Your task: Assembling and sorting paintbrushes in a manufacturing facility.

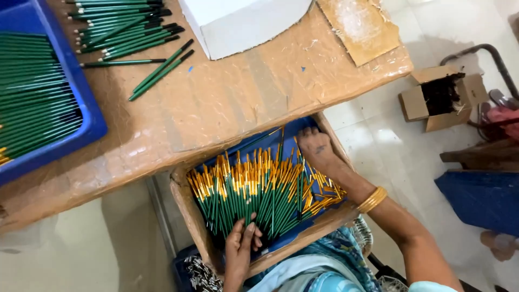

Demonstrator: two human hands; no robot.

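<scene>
Left hand (pixel 241 246) grips green pencils' (pixel 259 189) near ends; right hand (pixel 315 147) rests spread on their far side.

The worktop (pixel 227 103) overhangs the pencil box (pixel 186 208) at 12 o'clock, blocking entry from above there. Its 6 o'clock side lies open. On top, bare room runs between loose pencils (pixel 157 70) at 10 and the white box (pixel 243 24) at 12.

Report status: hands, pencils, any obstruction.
Left hand gripping green pencils in the box. Right hand resting on the pile's far end. Table edge overhangs the box.
</scene>
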